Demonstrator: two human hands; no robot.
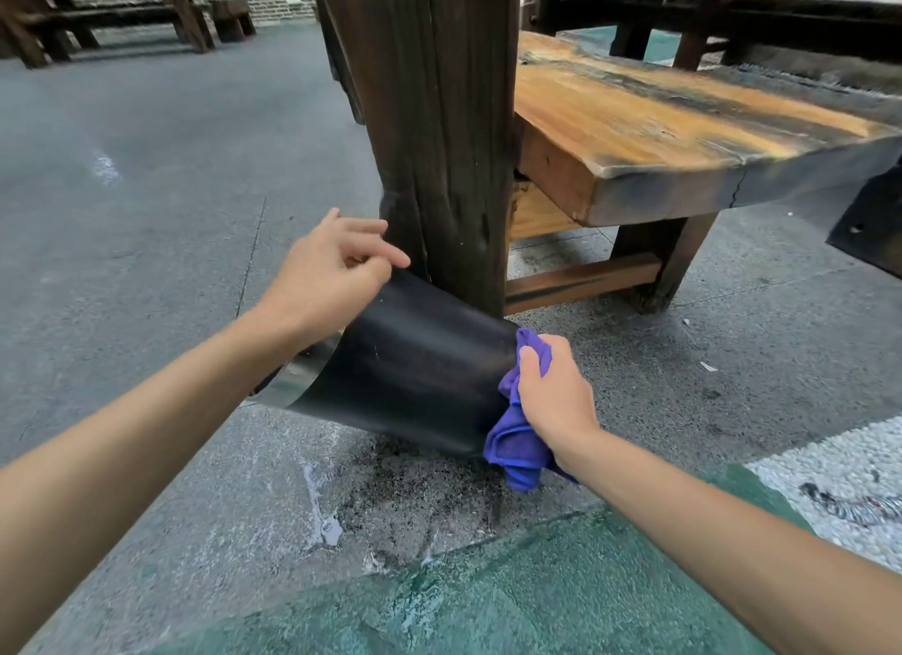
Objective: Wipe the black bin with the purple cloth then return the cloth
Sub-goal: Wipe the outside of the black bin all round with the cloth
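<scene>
I have the black bin [415, 361] tipped over on its side at the centre of my view, its steel rim [302, 376] swung toward eight o'clock and its base toward four, so the wall faces up where I can reach it. My left hand [327, 273] rests on the upper edge at about eleven o'clock from the bin's middle; the palm steadies it against rolling, the fingers loosely curled over the top, and I can't quite tell whether they grip anything or only rest. My right hand [551, 395] is closed around the bunched purple cloth [517, 439], pressing it against the bin's base end at three to four o'clock, with a tail of cloth hanging toward the floor [146, 190]. The bin leans against the dark wooden post [434, 117] at twelve, which helps brace it. A wooden bench [659, 132] sits at two o'clock. Wiping looks underway; returning the cloth comes later.
</scene>
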